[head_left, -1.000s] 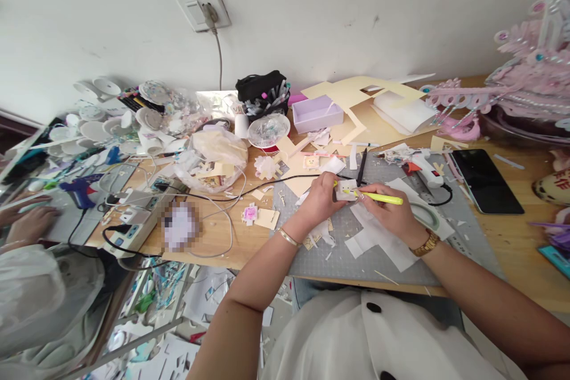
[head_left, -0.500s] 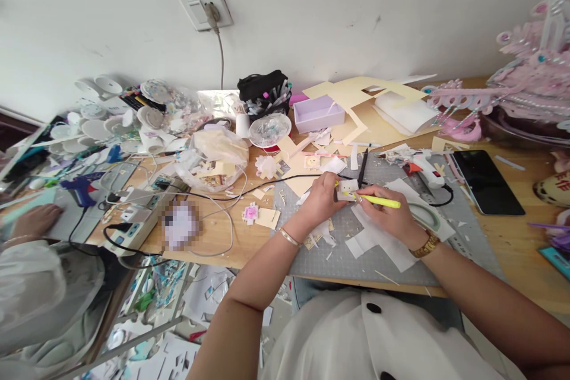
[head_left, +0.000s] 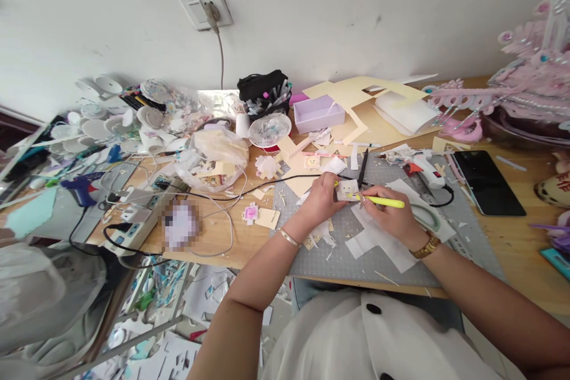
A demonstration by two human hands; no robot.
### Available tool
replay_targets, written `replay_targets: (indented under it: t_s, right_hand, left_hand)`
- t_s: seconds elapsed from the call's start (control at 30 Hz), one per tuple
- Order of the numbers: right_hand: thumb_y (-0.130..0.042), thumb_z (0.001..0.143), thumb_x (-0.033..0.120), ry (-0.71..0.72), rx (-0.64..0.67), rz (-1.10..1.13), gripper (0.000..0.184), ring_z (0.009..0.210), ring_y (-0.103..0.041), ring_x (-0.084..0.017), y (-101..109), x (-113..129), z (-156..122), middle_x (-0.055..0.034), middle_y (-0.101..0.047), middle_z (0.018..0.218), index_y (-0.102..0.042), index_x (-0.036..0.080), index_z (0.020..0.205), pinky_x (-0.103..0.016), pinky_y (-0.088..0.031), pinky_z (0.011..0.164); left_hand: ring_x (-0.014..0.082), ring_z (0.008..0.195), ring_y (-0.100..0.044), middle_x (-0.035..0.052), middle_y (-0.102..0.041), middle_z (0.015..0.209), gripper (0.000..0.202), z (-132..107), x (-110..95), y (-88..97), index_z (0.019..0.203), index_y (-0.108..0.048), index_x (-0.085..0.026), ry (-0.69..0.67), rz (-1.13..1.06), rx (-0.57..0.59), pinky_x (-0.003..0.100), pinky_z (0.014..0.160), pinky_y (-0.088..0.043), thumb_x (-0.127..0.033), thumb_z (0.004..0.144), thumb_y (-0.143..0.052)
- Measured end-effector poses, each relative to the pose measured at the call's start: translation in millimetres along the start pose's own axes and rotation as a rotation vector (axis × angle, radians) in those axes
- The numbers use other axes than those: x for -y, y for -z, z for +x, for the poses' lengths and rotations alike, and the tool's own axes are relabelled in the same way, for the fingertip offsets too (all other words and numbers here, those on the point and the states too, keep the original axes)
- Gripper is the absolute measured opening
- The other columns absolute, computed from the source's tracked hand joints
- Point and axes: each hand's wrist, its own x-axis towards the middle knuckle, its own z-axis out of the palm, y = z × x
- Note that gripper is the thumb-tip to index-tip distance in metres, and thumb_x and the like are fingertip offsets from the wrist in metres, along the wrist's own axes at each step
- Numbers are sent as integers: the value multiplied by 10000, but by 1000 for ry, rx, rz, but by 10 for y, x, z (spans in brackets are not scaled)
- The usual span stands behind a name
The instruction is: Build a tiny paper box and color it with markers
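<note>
In the left hand (head_left: 324, 196), a small smiley-faced card (head_left: 347, 188) is pinched above the gray mat (head_left: 320, 264); a yellow marker (head_left: 385, 201) is gripped in the right hand (head_left: 387, 215), its tip at the card. Colouring is judged to be in hand; a steady card and light strokes are called for next.

the marker (head_left: 386, 202) is bright fluorescent yellow; the small square card (head_left: 350, 186) is white, with a dark-dotted face. the cutting mat (head_left: 320, 266) is grey, patterned with a fine pale grid, and the surface (head_left: 521, 261) is light brown with wood grain. the slim pen (head_left: 364, 167) is black. the open box (head_left: 318, 119) is lilac, the large cut sheet (head_left: 321, 93) cream. the glue gun (head_left: 431, 173) is white with orange-red, the other glue gun (head_left: 80, 191) dark blue-violet. the shirt (head_left: 325, 338) is white with black spots.
</note>
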Motion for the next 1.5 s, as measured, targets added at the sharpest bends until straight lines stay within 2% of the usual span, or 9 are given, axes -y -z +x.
replay_targets:
  t_s: [0.1,0.33,0.6,0.77,0.93,1.1,1.23,1.37,1.5]
  right_hand:
    - [-606,851,299,-6,10,0,104,502,-597,-154,6,1,4,-17,-743,711,-692,240,841,-281,-443,508]
    - [-594,835,293,-15,9,15,102,544,-617,-169,0,-2,0,-20,-738,708,-679,245,804,-286,-453,532]
    - [-600,819,318,-66,-23,16,126,499,-555,-152,3,-13,-7,-17,-708,651,-671,233,760,-278,-419,502]
    - [-592,820,299,-108,-91,49,119,522,-578,-157,18,0,13,-10,-689,616,-646,235,736,-275,-433,514]
    - [-610,824,319,-79,-59,91,120,591,-621,-168,18,0,25,-31,-738,727,-687,230,795,-279,-466,553]
    - [-597,824,296,-132,-94,78,113,533,-586,-162,18,-7,17,-9,-681,614,-648,231,747,-275,-449,524]
    - [-607,823,324,-115,-60,82,121,584,-622,-174,9,-13,15,-26,-722,693,-676,228,797,-284,-467,555]
    - [-590,824,311,-158,-82,75,115,541,-594,-165,7,-19,14,-12,-700,642,-660,231,779,-279,-447,534]
    - [-607,815,322,-132,-22,71,122,548,-592,-164,10,-19,8,-15,-705,646,-669,230,767,-277,-446,537]
  left_hand:
    - [262,997,-624,81,-612,1070,455,-3,1,-1,1054,-457,-219,5,5,3,410,867,-506,-254,759,-802]
    - [259,983,-625,86,-615,1062,458,6,-13,11,1047,-461,-213,20,2,19,405,864,-503,-266,754,-809]
    - [260,1013,-620,90,-615,1079,478,5,1,11,1069,-458,-211,-8,-10,7,407,884,-507,-260,752,-812]
    - [260,1024,-622,88,-617,1066,472,5,-5,17,1063,-467,-217,-4,-19,9,399,891,-508,-252,748,-817]
    - [263,1039,-625,94,-618,1086,462,6,-4,14,1073,-472,-213,-2,-30,4,407,901,-506,-265,759,-807]
    - [267,1041,-623,87,-618,1075,466,10,0,18,1058,-477,-218,29,-43,15,408,897,-506,-245,739,-816]
    - [266,1033,-620,91,-615,1069,466,17,-16,31,1044,-477,-210,50,-59,27,407,897,-504,-239,731,-821]
    - [264,1026,-615,86,-610,1058,460,15,-20,33,1034,-480,-210,62,-57,23,404,891,-503,-220,724,-819]
    - [252,1011,-614,72,-607,1046,463,7,-2,22,1041,-477,-216,40,-52,16,397,888,-502,-240,729,-819]
